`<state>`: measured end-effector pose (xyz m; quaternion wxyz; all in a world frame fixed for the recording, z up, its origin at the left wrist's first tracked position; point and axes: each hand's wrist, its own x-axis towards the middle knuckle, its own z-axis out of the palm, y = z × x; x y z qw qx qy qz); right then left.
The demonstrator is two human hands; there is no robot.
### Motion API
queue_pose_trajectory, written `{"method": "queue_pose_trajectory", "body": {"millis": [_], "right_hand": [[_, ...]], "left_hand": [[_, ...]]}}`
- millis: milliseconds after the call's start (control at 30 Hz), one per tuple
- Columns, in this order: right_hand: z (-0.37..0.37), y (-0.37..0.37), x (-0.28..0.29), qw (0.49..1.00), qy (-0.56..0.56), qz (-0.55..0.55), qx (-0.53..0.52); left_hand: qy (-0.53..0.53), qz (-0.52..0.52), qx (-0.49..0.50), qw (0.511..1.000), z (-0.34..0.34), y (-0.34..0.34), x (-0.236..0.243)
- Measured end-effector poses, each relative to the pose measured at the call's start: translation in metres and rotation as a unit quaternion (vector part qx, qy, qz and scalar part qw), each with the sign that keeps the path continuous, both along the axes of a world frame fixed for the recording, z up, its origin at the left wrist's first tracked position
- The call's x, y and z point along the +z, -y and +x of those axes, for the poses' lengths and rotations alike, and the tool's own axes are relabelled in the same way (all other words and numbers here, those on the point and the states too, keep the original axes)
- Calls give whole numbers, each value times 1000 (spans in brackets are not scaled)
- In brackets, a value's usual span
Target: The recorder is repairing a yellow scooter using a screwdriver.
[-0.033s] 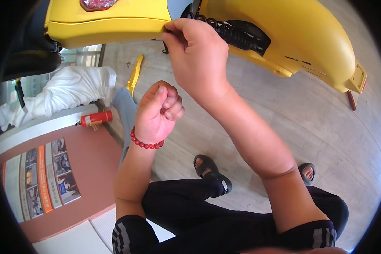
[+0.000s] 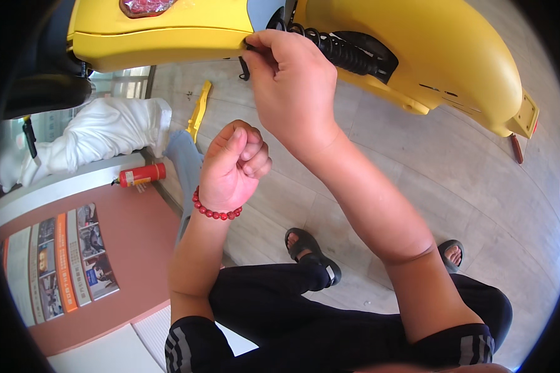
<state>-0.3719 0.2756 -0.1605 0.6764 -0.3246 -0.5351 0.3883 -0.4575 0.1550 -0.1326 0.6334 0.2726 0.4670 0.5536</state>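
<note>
My right hand (image 2: 295, 87) is closed in a pinch at the corner of a yellow body panel (image 2: 162, 46) on a scooter. Something small and dark shows by the fingertips, but what they grip is hidden. A short black hooked piece (image 2: 244, 69) hangs just below them. Beside the hand runs a black coil-spring shock absorber (image 2: 348, 56), in front of the yellow rear mudguard (image 2: 442, 56). Lower and to the left, my left hand (image 2: 235, 161) is held palm up with curled fingers, wearing a red bead bracelet (image 2: 216, 214). Whatever the curled fingers may hold cannot be seen.
A long yellow trim piece (image 2: 199, 112) lies on the grey floor (image 2: 379, 168), near a blue-grey leg-like shape (image 2: 183, 161). At left are a red fire extinguisher (image 2: 142, 174), a white draped bundle (image 2: 99, 133) and a reddish-brown board (image 2: 137, 242) with a printed sheet.
My right hand has shifted very slightly down and to the right, still pinching at the panel corner. My left hand keeps its curled pose.
</note>
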Motion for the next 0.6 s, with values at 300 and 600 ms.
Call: {"method": "queue_pose_trajectory", "body": {"millis": [300, 600], "right_hand": [[6, 2, 7, 994, 106, -13, -4], [8, -6, 14, 991, 10, -114, 76]], "left_hand": [[-2, -16, 10, 1000, -1, 2, 1], [14, -18, 3, 1000, 2, 0, -3]]}}
